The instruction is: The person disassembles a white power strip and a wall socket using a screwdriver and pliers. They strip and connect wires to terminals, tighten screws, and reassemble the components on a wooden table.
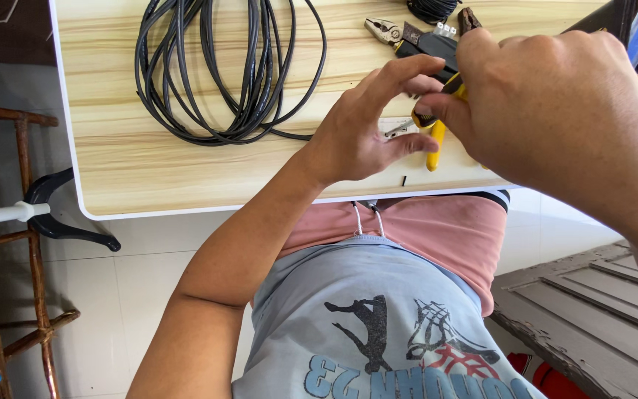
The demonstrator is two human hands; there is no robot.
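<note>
My left hand [367, 125] is out in front of me, forearm bare and rising from lower left, elbow bent, wrist slightly cocked. Its fingers are spread and curved, index finger arched forward on top, thumb stretched toward my other hand, palm half turned to the right. My right hand [548, 103] comes in from the right edge, close to my eyes, back of the hand upward, knuckles bunched, fingertips pinched together right beside my left thumb.
</note>
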